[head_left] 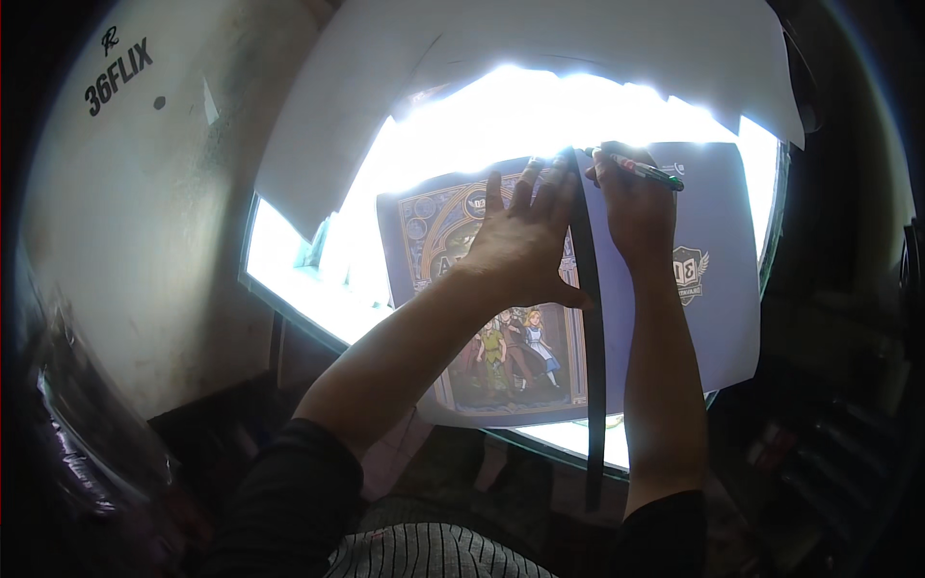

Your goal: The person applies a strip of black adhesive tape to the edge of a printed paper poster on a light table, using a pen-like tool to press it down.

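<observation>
Illuminated tabletop [352, 255] underlies the work. Left hand [525, 241] lies spread, gripping nothing, its thumb at the dark narrow strip [594, 395]; right hand [638, 197] grips a pen [655, 174] near the strip's far end. Strip runs near to far between the hands, across the printed sheet [718, 337].
</observation>
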